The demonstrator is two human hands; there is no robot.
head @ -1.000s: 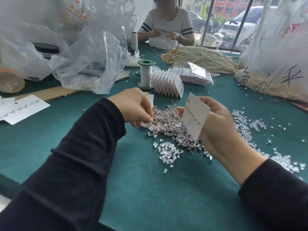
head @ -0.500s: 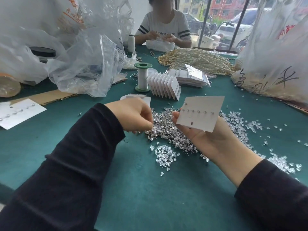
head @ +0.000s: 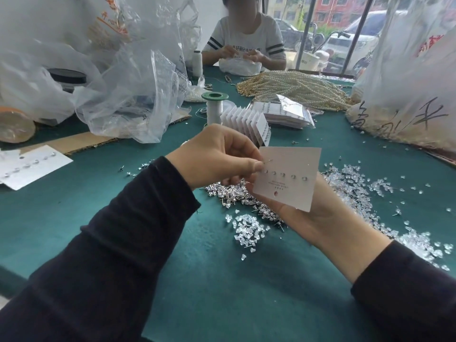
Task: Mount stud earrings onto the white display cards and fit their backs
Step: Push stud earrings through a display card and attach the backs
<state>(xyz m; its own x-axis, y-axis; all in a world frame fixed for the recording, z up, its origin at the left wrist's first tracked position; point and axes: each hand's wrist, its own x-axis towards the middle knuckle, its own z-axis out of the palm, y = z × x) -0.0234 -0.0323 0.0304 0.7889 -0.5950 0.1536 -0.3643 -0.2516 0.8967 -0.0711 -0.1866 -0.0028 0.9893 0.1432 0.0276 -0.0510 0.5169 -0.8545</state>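
One stud (head: 269,161), seemingly, pinched by left hand (head: 217,156), sits at card (head: 288,178) right hand (head: 320,218) holds.

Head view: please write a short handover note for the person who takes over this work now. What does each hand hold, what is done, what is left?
Left hand pinches one stud over the card's left edge.
Right hand holds the card from below.
Done: five small pieces sit in one row on the card; studs or backs, I cannot tell.
On the table: stud pile under the hands, backs nearer, filled cards fanned behind.
Left: seat this stud, then probably fit its back.
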